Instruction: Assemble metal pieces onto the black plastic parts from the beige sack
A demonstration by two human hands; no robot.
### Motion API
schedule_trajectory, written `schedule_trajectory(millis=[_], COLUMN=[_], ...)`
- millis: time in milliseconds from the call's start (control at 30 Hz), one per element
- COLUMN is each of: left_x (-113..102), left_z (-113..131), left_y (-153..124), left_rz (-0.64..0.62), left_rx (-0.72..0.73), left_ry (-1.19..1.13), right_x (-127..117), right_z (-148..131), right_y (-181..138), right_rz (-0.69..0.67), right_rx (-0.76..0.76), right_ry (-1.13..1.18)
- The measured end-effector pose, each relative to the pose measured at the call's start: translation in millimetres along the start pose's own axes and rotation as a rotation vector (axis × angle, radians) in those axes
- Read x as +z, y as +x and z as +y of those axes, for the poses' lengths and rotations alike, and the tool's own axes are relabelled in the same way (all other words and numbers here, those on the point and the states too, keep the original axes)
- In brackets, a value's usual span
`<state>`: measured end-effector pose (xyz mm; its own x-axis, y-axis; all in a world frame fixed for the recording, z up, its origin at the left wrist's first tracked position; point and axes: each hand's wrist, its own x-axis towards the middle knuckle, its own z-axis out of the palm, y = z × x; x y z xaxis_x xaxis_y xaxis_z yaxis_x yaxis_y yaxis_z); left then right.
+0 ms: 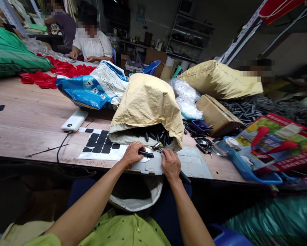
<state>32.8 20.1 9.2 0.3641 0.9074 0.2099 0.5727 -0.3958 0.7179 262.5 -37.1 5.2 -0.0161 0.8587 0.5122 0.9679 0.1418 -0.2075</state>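
My left hand (pixel 133 153) is closed on a black stick-like piece (pixel 146 154), which points right, low over a grey sheet (pixel 194 162) at the table's front edge. A small hammer (pixel 157 146) with a shiny metal head is in my right hand (pixel 171 164); its black handle end sticks out below the palm. The hammer head is just above the tip of the black piece; I cannot tell whether they touch. Right behind both hands lies a tan woven sack (pixel 148 99), its mouth towards me, with many similar black pieces (pixel 165 136) inside.
Left of the sack lie a sheet of black square stickers (pixel 100 141) and a white power bank (pixel 74 120) with a cable. A shopping bag (pixel 273 143) in a blue tray, a water bottle (pixel 225 146) and a cardboard box (pixel 217 114) stand right. Below hangs an open sack (pixel 143 205).
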Motion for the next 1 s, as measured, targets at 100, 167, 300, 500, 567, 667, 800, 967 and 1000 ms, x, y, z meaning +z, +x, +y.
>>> schedule_trajectory(millis=[100,167,300,500,567,667,800,967,1000], left_x=[-0.5,-1.3,-2.9,-3.9,-4.0,-4.0,-4.6,-5.6,-4.9], left_z=[-0.3,0.5,3.1,3.9,4.2,6.1,13.9,31.8,34.1], left_y=[-0.3,-0.5,-0.6,-2.4,-3.6,-4.7,-12.0,-59.2,-72.6], left_rz=[-0.002,-0.007,-0.006,-0.017,-0.023,-0.054,-0.077,-0.196,-0.237], left_rx=[0.008,0.009,0.000,0.007,0.024,0.058,0.120,0.160,0.158], left_ry=[-0.010,-0.014,-0.022,-0.017,-0.008,0.010,0.016,-0.155,-0.189], right_x=[-1.9,-2.5,-2.0,-2.3,-2.6,-2.3,-0.7,-0.8,-0.9], right_z=[-2.8,-3.4,-3.4,-4.0,-4.1,-3.7,-3.0,-2.9,-2.8], right_y=[-0.1,0.3,0.2,0.6,1.1,1.5,1.1,0.7,0.7], right_rz=[-0.004,-0.006,-0.008,-0.012,-0.018,-0.018,-0.002,-0.001,-0.003], right_rx=[0.002,0.003,0.006,0.009,0.011,0.011,0.006,0.004,0.005], right_ry=[-0.016,-0.024,-0.035,-0.035,-0.035,-0.033,-0.034,-0.032,-0.031])
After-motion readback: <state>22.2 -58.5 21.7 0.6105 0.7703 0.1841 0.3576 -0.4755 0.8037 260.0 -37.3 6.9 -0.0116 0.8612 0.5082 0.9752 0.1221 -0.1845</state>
